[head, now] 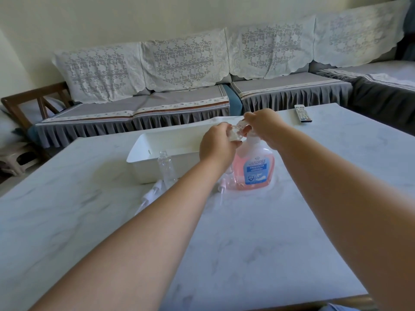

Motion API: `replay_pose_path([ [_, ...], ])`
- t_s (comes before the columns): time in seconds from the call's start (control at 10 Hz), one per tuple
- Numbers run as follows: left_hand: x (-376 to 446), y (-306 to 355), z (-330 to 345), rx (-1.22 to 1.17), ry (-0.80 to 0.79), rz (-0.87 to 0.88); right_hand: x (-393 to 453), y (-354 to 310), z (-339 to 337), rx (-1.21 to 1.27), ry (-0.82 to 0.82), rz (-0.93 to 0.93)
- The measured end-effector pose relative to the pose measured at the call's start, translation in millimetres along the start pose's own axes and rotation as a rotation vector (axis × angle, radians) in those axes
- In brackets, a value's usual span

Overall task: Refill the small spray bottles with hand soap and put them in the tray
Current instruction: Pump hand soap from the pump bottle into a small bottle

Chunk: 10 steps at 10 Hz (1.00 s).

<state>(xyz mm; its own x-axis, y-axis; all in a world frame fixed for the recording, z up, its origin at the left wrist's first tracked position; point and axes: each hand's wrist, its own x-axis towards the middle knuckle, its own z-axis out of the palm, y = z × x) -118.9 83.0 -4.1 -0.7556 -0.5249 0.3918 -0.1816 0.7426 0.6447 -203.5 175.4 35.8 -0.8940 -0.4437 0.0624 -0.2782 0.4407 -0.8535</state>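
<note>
Hands' grip: left hand around clear small bottle, right hand atop "MADDIE HANDWASH" soap bottle pump.

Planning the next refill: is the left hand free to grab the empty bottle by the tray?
Probably not yet: the left hand grips a small clear bottle at the soap pump. The empty bottle stands unobstructed beside the tray.

Clear small bottle at pink soap bottle pump, white tray behind
</note>
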Motion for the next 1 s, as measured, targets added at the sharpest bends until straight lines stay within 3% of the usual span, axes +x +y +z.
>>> replay_pose_path([
  [0.5,9.4,-3.7,3.4,-0.053,0.025,-0.010,-3.8,-2.9,-3.2,-0.049,-0.023,-0.032],
  [0.7,11.8,-3.6,4.8,-0.066,0.024,-0.040,-2.7,1.5,-1.4,0.192,0.022,0.105],
  [1.0,14.4,-14.2,13.7,-0.158,0.023,-0.024,-7.4,-6.0,-0.7,0.008,0.020,0.110],
])
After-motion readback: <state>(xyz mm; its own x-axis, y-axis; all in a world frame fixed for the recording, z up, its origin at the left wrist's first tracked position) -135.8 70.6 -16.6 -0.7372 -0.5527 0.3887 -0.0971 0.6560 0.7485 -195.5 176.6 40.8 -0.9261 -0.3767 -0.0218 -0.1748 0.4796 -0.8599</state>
